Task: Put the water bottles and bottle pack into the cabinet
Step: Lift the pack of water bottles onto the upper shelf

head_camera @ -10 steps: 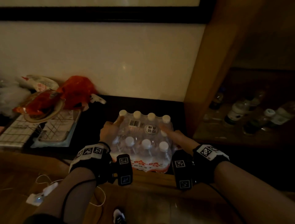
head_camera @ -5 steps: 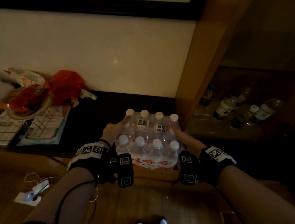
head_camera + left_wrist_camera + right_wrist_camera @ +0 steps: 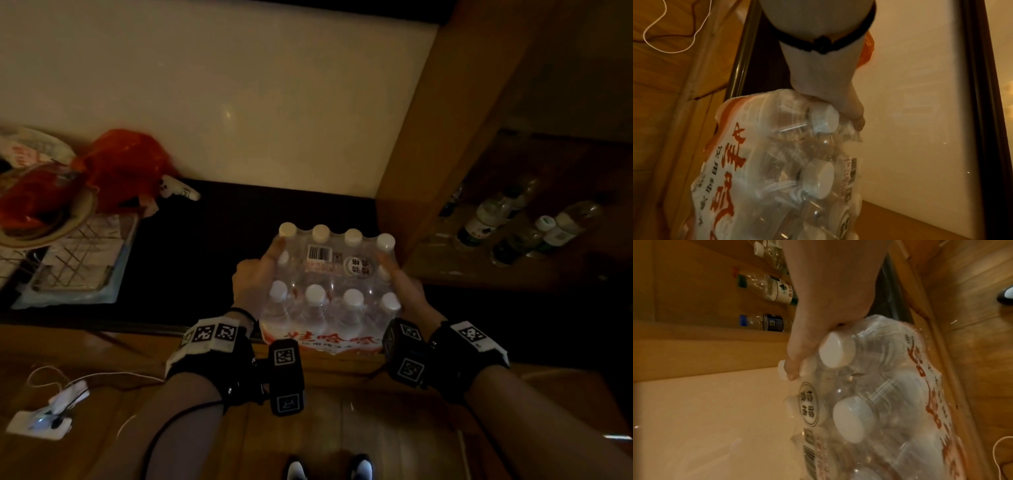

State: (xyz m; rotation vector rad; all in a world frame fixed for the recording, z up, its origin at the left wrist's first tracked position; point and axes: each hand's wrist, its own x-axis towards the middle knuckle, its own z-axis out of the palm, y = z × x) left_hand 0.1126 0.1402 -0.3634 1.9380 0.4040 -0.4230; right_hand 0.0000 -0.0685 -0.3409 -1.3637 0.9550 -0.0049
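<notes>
- Both hands, left hand [image 3: 255, 279] and right hand [image 3: 406, 291], grip the pack [image 3: 330, 291] by its sides.
- We have swung it toward the cabinet [image 3: 479, 274] at 2 o'clock; shelving comes next.

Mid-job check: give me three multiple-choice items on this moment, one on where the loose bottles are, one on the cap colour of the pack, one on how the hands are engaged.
1. Where do the loose bottles stand?
A. on the cabinet shelf
B. on the wire rack
C. on the floor

2. What colour are the caps of the pack?
A. green
B. white
C. red

3. How is the pack held?
A. left hand alone
B. not held
C. left hand and right hand, one at each side

Key: 1 A, the bottles sit on the wooden shelf at the right; 2 B, every visible cap under the wrap is white; 3 C, both wrist views show fingers curled on the wrap.
</notes>
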